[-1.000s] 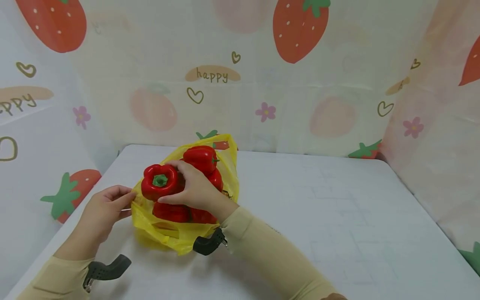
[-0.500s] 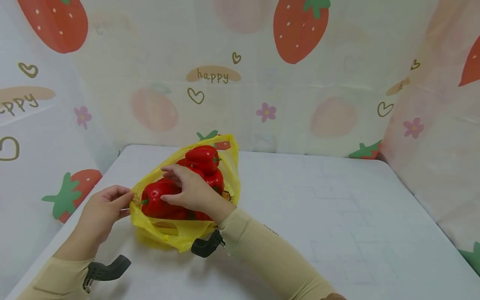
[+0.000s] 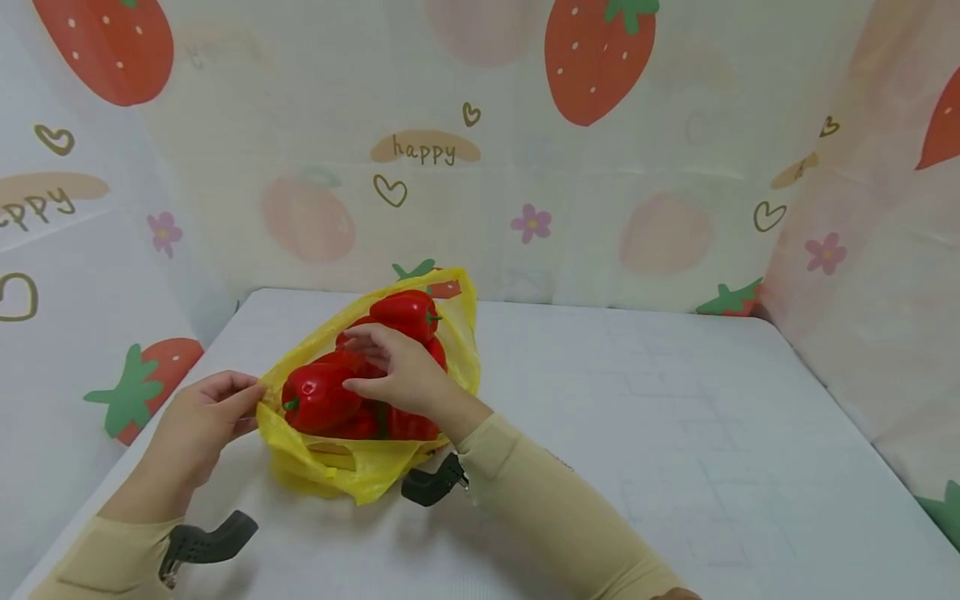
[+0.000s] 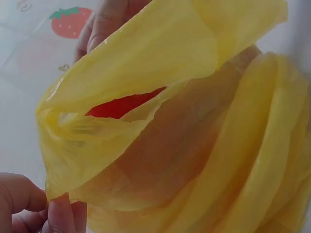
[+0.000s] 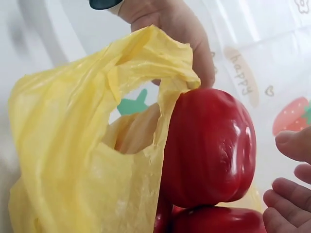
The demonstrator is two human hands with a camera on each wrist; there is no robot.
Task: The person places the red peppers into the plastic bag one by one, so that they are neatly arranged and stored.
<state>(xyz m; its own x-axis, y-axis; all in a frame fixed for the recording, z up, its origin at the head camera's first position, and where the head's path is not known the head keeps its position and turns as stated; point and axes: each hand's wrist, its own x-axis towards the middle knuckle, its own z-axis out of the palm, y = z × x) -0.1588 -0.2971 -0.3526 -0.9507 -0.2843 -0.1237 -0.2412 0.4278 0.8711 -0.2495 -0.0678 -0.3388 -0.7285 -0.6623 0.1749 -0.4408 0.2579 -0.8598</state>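
Observation:
A yellow plastic bag (image 3: pixel 375 462) lies on the table with several red bell peppers in its open mouth. My left hand (image 3: pixel 206 425) pinches the bag's left edge between thumb and fingers; the left wrist view shows this pinch on the film (image 4: pixel 146 63). One bell pepper (image 3: pixel 318 398) lies at the left of the pile, its green stem turned left. Over the pile is my right hand (image 3: pixel 405 367), fingers loosely bent and thumb apart, holding nothing. In the right wrist view a gap separates its fingers (image 5: pixel 291 194) from the large pepper (image 5: pixel 211 150). Lower peppers are partly hidden.
The white table (image 3: pixel 637 458) stretches to the right of the bag. A strawberry-patterned cloth wall (image 3: pixel 585 183) stands behind the table and along both sides. Another bell pepper (image 3: pixel 405 312) sits at the back of the pile.
The right hand has let go of a bell pepper, which now lies lower at the left of the pile, and has drawn slightly right. The left hand keeps its pinch on the bag.

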